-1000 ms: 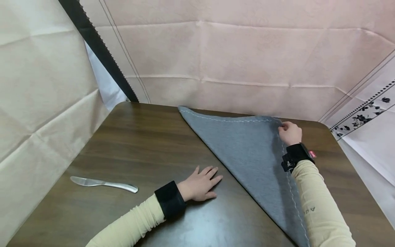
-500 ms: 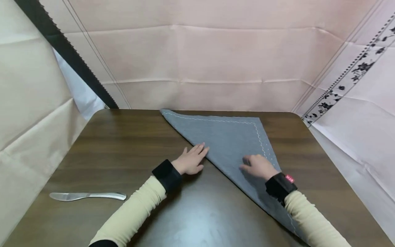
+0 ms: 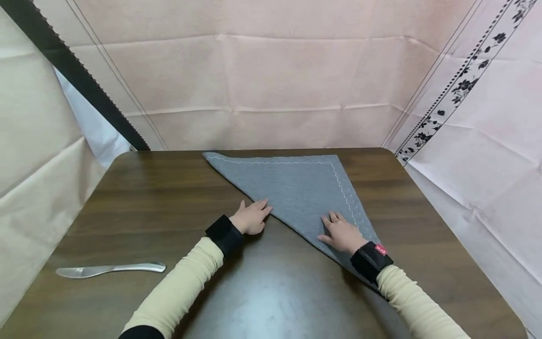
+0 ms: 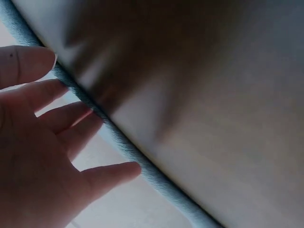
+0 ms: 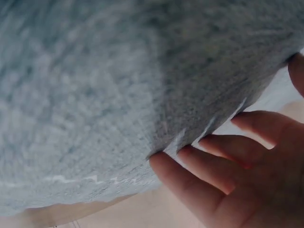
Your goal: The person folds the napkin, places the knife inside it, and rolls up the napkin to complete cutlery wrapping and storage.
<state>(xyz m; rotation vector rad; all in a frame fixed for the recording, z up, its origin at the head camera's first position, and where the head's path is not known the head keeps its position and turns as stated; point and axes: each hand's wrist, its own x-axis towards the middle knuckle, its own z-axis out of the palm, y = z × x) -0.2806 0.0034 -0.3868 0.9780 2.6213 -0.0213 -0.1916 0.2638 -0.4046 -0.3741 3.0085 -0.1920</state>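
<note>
A grey-blue cloth [image 3: 292, 183] with white zigzag stitching along two edges lies on the table, folded into a triangle. My left hand [image 3: 251, 218] touches its long folded edge, fingers spread; in the left wrist view that rolled-looking fold [image 4: 156, 178] runs right along the fingertips of the hand [image 4: 42, 142]. On the cloth's lower right part rests my right hand [image 3: 342, 234], palm down with fingers apart. Up close, the right fingertips [image 5: 159, 159] press against the cloth surface [image 5: 85, 104]. The cloth's lower corner is partly hidden by the right wrist and sleeve.
A silver table knife [image 3: 111, 270] lies at the left of the brown wooden table [image 3: 127, 212], beside my left forearm. Behind the table hangs a creased pinkish cloth backdrop [image 3: 271, 80], with a white flowered sheet [image 3: 487, 155] on the right.
My right hand has let go of the cloth's far right corner and come back to its lower part. My left hand has moved forward from bare table to the fold. The view has shifted right.
</note>
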